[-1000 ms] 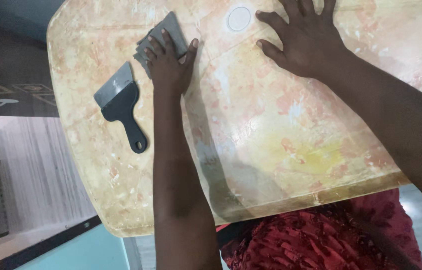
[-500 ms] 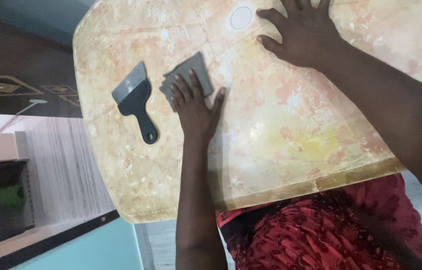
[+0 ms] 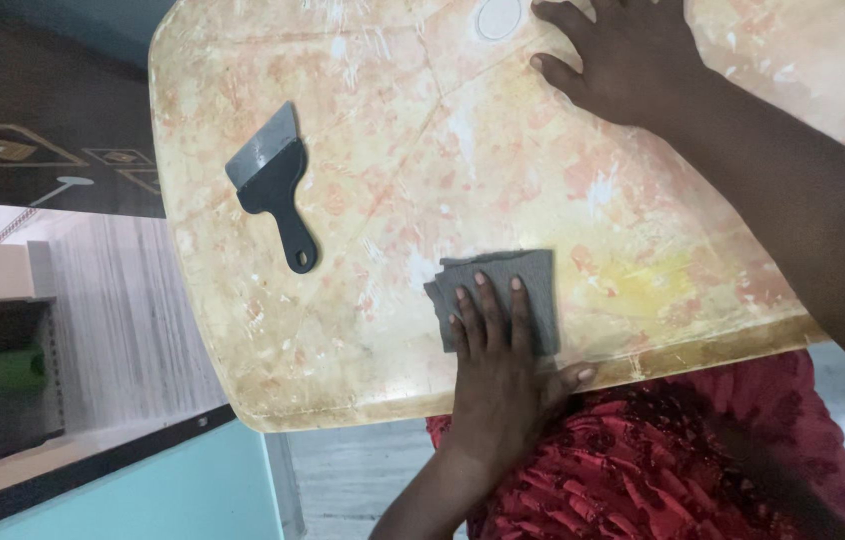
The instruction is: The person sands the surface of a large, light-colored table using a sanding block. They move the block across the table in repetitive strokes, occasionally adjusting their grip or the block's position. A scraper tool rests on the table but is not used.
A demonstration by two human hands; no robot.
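I see my left hand [image 3: 503,360] lying flat on a grey sheet of sandpaper [image 3: 503,295], with the fingers stretched out and pressed on top of it; the hand does not close around the sheet, it only pushes it down against the surface. The sandpaper looks folded, and it sits near the edge of the table [image 3: 363,180] that is closest to me, a little to the right of the middle of that edge. The table top is pale, with orange and yellow patches and white scratches.

My right hand [image 3: 623,55] is at the far side of the table, open, with the palm down and the fingers spread on the surface. It holds nothing. Just beside its fingers there is a small white round cap [image 3: 499,17] set in the table top.

A scraper [image 3: 273,180] with a black handle and a grey metal blade lies on the left part of the table, well apart from both hands. Under the table edge I see red cloth [image 3: 663,460] with a dark pattern.
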